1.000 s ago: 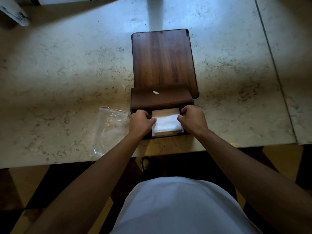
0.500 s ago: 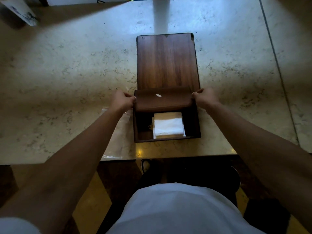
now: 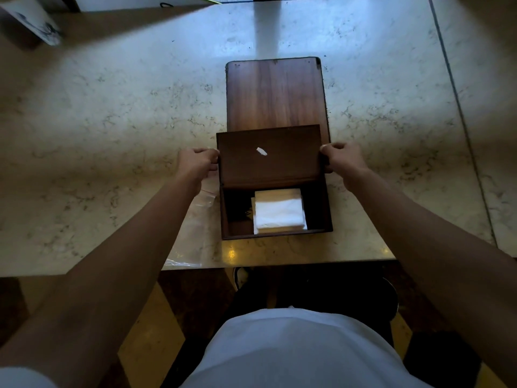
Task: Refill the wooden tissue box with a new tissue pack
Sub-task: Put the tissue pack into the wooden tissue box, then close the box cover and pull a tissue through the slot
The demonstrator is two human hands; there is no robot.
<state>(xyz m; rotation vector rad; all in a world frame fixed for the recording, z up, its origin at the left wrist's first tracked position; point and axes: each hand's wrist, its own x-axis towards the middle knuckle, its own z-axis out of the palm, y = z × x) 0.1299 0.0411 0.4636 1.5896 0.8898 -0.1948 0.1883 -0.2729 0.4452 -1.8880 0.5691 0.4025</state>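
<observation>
The dark wooden tissue box (image 3: 327, 214) sits open at the near edge of the marble table. A white stack of tissues (image 3: 278, 211) lies inside it, toward the right. Its hinged wooden lid (image 3: 268, 156), marked with a small white speck, stands partly raised over the back of the box. My left hand (image 3: 197, 163) grips the lid's left edge and my right hand (image 3: 340, 159) grips its right edge. A flat wooden board (image 3: 275, 93) lies on the table just behind the box.
An empty clear plastic bag (image 3: 193, 233) lies left of the box, partly under my left forearm. The marble table (image 3: 112, 121) stretches wide on both sides. A white patterned object (image 3: 36, 21) stands at the far left corner. The table edge runs just below the box.
My hands left the tissues inside the box, went to the lid's two side edges, and the lid has swung up and toward me.
</observation>
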